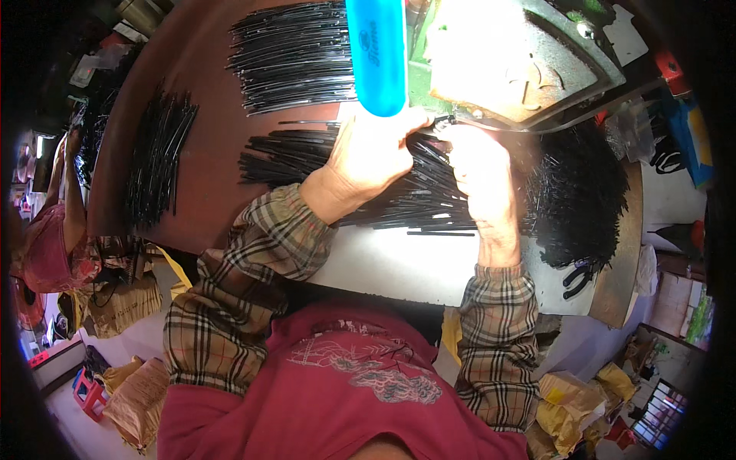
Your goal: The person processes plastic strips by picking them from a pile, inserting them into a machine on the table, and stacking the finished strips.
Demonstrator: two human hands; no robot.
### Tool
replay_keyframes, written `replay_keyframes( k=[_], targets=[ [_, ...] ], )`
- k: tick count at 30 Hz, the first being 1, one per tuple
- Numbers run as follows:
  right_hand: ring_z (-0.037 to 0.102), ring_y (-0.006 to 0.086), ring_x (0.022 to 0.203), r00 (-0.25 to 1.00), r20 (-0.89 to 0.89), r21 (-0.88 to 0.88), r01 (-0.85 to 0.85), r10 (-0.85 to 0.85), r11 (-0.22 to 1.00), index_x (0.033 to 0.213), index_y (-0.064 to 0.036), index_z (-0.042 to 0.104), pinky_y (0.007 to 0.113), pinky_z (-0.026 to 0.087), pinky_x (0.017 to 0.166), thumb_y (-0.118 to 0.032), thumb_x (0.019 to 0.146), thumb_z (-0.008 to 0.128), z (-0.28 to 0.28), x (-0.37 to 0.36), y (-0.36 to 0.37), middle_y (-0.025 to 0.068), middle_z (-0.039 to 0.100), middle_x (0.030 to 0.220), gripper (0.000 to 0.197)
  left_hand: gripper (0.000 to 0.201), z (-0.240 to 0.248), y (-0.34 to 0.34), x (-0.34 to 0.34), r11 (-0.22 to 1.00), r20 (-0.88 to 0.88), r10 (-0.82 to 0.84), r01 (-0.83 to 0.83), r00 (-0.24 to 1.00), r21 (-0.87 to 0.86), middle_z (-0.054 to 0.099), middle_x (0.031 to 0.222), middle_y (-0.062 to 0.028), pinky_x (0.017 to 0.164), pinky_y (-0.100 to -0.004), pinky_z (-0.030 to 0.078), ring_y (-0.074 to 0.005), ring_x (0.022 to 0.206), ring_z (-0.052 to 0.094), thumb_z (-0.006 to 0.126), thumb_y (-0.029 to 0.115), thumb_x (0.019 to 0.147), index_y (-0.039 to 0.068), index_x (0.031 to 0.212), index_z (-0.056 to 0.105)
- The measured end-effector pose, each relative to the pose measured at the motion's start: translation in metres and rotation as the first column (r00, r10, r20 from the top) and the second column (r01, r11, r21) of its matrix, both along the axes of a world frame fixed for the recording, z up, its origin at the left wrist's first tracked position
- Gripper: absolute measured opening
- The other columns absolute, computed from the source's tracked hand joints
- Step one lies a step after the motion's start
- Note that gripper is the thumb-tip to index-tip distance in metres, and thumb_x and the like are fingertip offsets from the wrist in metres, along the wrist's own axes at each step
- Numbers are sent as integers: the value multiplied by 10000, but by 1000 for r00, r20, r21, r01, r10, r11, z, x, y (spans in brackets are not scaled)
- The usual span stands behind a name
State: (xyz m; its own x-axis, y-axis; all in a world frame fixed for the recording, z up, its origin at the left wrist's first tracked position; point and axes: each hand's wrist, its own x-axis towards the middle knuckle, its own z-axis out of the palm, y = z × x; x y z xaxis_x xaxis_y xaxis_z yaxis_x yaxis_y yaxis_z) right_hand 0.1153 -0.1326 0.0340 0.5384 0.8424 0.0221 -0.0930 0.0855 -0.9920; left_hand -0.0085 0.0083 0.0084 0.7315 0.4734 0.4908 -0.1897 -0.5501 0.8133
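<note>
Both my hands are close together under bright light, at the lower edge of a green and metal machine (529,65). My left hand (366,157) is closed, thumb and forefinger pinched and pointing right. Facing it, my right hand (483,172) is also closed, its fingertips nearly meeting the left ones. A small dark part (445,120) shows between the fingertips; glare hides what each hand grips. Under and between the hands lies a loose spread of thin black strips (433,180). A rounded blue panel (377,61) hangs just above my left hand.
A neat stack of black strips (291,57) lies at the far side, another bundle (159,161) at the left. A black heap (575,195) and dark-handled pliers (576,280) are on the right. Another person's arm (74,192) shows far left; sacks (138,402) stand below.
</note>
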Motion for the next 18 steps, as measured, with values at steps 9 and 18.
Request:
replay_keyframes(
  k=[9,18],
  targets=[
    [547,84,693,890,446,9,100,-93,995,913,25,662,219,436,625,-91,905,552,-17,8,-6,37,644,800,161,406,7,-1,2,946,-12,62,-55,998,319,601,818,-115,647,-281,491,-213,717,608,546,-133,617,-10,997,624],
    [542,81,684,936,347,-31,71,-56,997,898,15,668,221,423,611,-81,891,555,-13,12,-7,49,648,794,149,418,7,-6,4,880,-74,151,-100,986,464,603,840,-125,683,-308,490,-256,756,612,541,-97,628,-13,1029,630]
  ],
)
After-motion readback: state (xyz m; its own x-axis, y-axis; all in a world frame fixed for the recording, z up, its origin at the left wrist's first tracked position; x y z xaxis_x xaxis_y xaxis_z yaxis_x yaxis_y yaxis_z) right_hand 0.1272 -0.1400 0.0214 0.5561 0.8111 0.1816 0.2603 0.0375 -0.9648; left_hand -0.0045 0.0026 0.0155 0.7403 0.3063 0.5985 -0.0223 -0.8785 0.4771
